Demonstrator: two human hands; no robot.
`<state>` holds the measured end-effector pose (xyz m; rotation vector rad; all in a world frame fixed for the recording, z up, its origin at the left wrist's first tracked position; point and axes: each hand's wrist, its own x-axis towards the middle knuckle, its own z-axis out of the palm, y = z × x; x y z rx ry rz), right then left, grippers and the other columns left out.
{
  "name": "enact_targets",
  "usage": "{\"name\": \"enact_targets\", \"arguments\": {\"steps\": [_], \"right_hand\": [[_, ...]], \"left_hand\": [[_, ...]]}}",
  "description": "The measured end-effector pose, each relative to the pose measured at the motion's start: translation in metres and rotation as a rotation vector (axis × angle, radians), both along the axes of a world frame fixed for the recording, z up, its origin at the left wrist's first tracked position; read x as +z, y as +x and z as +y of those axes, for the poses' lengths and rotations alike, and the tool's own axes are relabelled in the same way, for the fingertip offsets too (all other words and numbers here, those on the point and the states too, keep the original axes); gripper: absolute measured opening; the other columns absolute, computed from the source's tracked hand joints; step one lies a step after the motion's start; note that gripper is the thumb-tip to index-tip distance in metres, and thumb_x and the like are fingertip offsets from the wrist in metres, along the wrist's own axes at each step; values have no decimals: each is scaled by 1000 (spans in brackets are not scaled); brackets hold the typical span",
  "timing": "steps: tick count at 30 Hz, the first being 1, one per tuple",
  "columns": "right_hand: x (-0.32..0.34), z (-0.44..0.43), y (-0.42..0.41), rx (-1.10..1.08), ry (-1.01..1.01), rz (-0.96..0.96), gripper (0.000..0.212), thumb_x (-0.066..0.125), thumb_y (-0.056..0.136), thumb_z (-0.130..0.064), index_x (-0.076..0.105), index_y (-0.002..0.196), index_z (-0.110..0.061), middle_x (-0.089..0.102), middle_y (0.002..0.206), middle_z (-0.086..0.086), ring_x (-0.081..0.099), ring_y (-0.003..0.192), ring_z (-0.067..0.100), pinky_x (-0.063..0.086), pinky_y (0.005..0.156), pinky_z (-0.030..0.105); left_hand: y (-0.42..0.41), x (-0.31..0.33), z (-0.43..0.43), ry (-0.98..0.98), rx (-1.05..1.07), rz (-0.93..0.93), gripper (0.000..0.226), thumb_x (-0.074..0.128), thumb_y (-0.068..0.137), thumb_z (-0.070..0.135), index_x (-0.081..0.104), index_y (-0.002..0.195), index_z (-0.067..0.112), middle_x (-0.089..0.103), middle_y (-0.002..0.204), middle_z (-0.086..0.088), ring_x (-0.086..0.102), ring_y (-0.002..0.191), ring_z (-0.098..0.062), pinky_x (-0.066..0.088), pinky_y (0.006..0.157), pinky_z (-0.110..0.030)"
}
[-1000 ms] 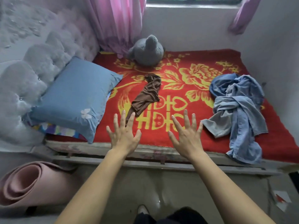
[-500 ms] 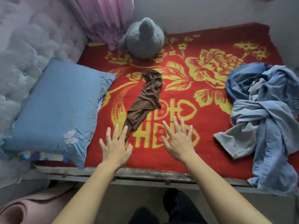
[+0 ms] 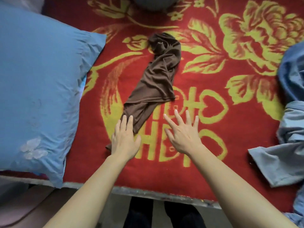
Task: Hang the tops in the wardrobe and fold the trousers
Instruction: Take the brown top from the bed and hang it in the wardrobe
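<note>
A crumpled brown garment (image 3: 156, 79) lies stretched out lengthwise in the middle of the red and yellow bed blanket (image 3: 213, 145). My left hand (image 3: 125, 137) is flat with straight fingers over the garment's near end, and a bit of brown cloth shows by its wrist. My right hand (image 3: 182, 134) is spread open just to the right of that end, over the blanket, holding nothing. A heap of blue and grey clothes (image 3: 286, 145) lies at the right edge of the view, partly cut off.
A large blue pillow (image 3: 42, 89) fills the left side of the bed. The base of a grey plush toy (image 3: 151, 4) shows at the top edge. The bed's front edge (image 3: 148, 194) runs below my forearms, with my dark-clad legs beneath it.
I have leaned in over the bed, so everything looks bigger. Both hands moved forward; my left now reaches the brown garment's near end and my right is beside it.
</note>
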<state>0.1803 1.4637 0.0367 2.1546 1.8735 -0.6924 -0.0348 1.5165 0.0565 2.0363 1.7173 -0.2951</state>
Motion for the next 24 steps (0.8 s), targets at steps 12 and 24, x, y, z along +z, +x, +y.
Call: {"name": "enact_targets", "arguments": {"steps": [12, 24], "right_hand": [[-176, 168, 3, -119, 173, -10, 60, 45, 101, -19, 26, 156, -30, 33, 158, 12, 39, 138, 40, 37, 110, 45], [-170, 146, 6, -330, 208, 123, 32, 43, 98, -20, 59, 125, -20, 58, 117, 17, 55, 111, 40, 46, 86, 44]], "left_hand": [[18, -196, 149, -17, -206, 114, 58, 40, 103, 29, 15, 154, 24, 9, 163, 5, 5, 150, -17, 34, 105, -55], [26, -201, 127, 385, -264, 48, 59, 61, 80, 8, 50, 138, 18, 65, 101, -4, 53, 103, -30, 34, 94, -48]]}}
